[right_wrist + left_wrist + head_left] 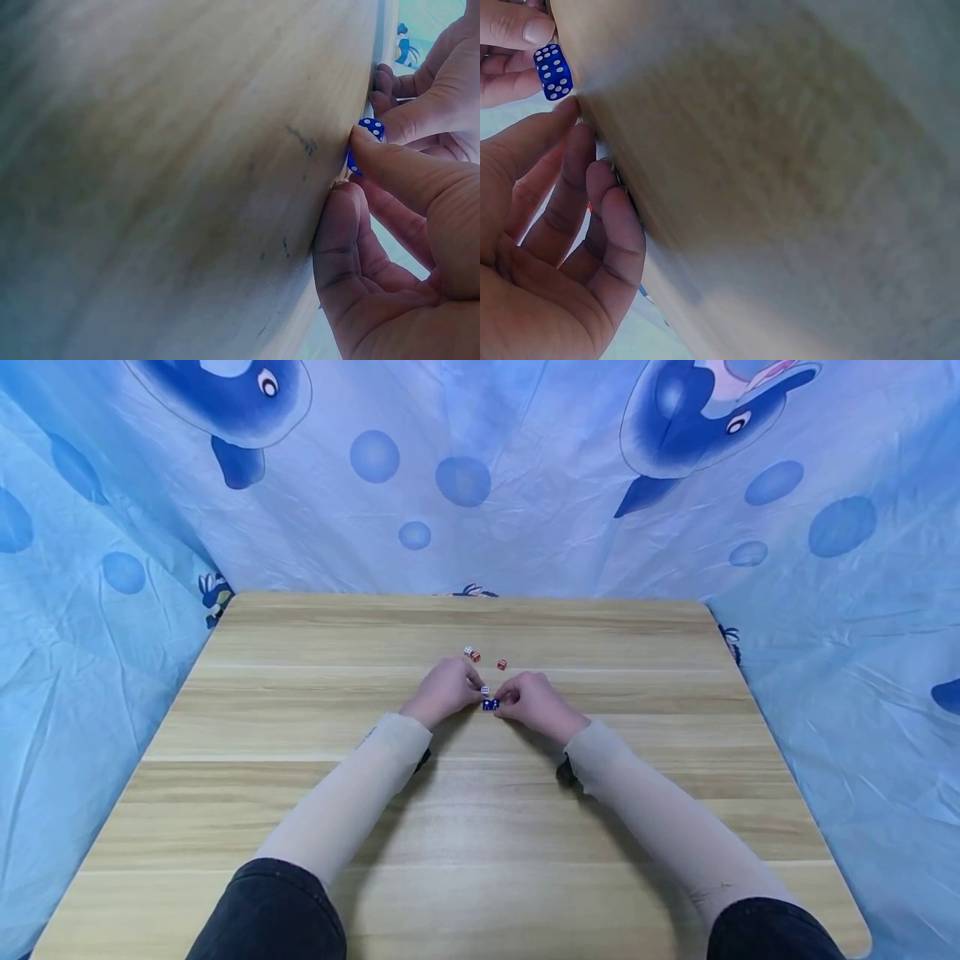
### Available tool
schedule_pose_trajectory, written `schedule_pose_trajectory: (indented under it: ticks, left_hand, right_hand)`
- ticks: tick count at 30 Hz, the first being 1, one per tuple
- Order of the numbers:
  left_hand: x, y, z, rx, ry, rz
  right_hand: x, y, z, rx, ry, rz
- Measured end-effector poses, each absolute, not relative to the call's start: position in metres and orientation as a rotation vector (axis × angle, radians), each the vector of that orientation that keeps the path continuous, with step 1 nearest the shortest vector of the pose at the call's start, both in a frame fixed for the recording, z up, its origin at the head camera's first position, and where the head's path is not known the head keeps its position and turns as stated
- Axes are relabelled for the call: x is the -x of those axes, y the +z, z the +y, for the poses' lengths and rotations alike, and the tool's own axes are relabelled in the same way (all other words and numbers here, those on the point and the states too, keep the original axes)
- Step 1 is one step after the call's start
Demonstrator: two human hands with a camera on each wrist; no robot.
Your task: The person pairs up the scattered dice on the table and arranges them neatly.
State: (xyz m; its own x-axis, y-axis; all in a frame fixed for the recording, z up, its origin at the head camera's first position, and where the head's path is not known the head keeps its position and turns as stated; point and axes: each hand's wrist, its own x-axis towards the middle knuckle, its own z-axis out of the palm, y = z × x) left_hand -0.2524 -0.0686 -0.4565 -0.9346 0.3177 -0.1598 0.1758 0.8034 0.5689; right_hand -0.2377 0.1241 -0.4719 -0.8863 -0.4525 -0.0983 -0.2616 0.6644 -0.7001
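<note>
At the middle of the table two blue dice (491, 704) with white dots stand side by side. Just behind them, a white die (485, 691) shows between the thumb and forefinger of my left hand (447, 687), which pinches it; the left wrist view hides this die. My right hand (534, 703) comes in from the other side. Its thumb and finger pinch the right-hand blue die (370, 127), partly covering it in the right wrist view. Left fingertips (568, 111) lie right beside the blue pair.
Farther back on the wooden table (360, 635) lie another white die (468, 651) and a red die (476, 657) close together. A second red die (502, 665) lies to their right. A blue curtain (540, 527) with dolphins hangs behind and at both sides.
</note>
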Motion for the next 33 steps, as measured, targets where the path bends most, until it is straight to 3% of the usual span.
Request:
schedule_pose_trajectory:
  ticks: [33]
  left_hand:
    - [0.2549,-0.461,-0.0689,-0.392,0.844,2.761]
  right_hand:
    - [0.2361,-0.4707,0.1222,0.544,-1.03,2.623]
